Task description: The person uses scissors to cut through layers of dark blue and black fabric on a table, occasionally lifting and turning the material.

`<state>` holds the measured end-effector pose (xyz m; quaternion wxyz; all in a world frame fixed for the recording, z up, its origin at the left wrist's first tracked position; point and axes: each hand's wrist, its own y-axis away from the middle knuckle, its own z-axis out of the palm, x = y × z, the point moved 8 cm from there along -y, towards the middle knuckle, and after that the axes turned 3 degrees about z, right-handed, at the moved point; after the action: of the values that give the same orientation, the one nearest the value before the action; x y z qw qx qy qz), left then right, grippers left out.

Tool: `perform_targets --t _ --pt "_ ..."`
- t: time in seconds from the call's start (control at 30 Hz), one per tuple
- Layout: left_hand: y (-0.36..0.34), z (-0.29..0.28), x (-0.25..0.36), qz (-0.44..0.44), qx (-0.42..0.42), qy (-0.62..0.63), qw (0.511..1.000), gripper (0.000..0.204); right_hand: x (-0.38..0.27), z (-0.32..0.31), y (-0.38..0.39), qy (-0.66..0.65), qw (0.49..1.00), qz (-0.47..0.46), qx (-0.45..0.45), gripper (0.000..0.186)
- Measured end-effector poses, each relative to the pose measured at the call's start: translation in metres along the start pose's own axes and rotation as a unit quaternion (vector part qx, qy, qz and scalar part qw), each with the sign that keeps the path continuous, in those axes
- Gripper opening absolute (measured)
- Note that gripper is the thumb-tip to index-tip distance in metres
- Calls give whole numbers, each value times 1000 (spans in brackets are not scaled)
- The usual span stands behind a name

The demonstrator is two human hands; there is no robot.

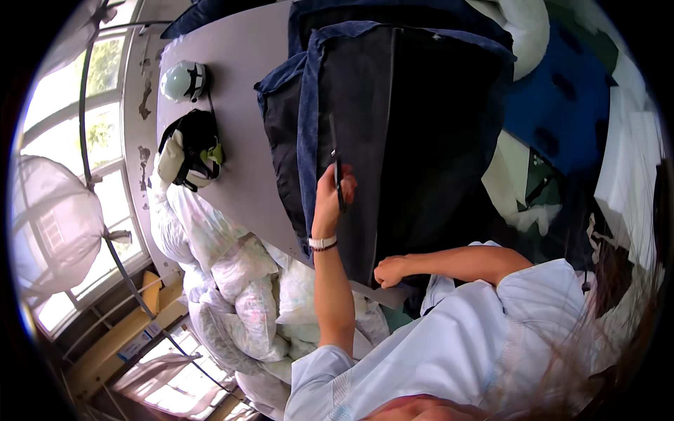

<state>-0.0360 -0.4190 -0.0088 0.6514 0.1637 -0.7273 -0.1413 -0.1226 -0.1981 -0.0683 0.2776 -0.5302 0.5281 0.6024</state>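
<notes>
Black cloth (442, 133), one large piece, spread over the middle and right of a grey table (239, 105), its lower edge reaching the near side of the tabletop; a dark grey strip (385, 140) runs lengthwise down it. Navy fabric (309, 126), forming a border along the cloth's left side and across its top, with a further dark panel lying to the left of it. Scissors (333, 144), one pair, dark handles, blades pointing away from us over the left part of the cloth; we cannot tell whether the blades are parted. Left hand (328, 196), ours, gripping the scissors by the handles; white band (322, 242) at the wrist, with a darker one just beside it. Right hand (392, 271), ours, fingers curled closed at the cloth's lower edge; we cannot tell whether any fabric is caught in it. Left part of the table: a rounded pale green and black object (182, 82), and near it a black and white item (191, 154) with a yellow-green patch. Below the table's near left edge: a heap of pale, stuffed bags (246, 302). Far left: bright windows (105, 133). Right side: blue material (562, 91) with dark patches, and beyond it a white stack (625, 154).
</notes>
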Motion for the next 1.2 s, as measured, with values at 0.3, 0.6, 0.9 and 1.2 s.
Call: perform_targets --t 0.3,0.6,0.9,1.2 --pt "258 -250 -215 -361 407 -305 782 68 37 -329 191 -39 817 -4 575 21" --pt "260 -87 -297 -141 559 223 786 33 114 -515 169 289 657 435 544 72" --pt "300 -247 -84 15 688 -144 711 26 80 -605 89 126 847 251 451 46" --pt "442 -258 227 396 669 38 628 20 -282 -575 311 -141 744 -264 597 37"
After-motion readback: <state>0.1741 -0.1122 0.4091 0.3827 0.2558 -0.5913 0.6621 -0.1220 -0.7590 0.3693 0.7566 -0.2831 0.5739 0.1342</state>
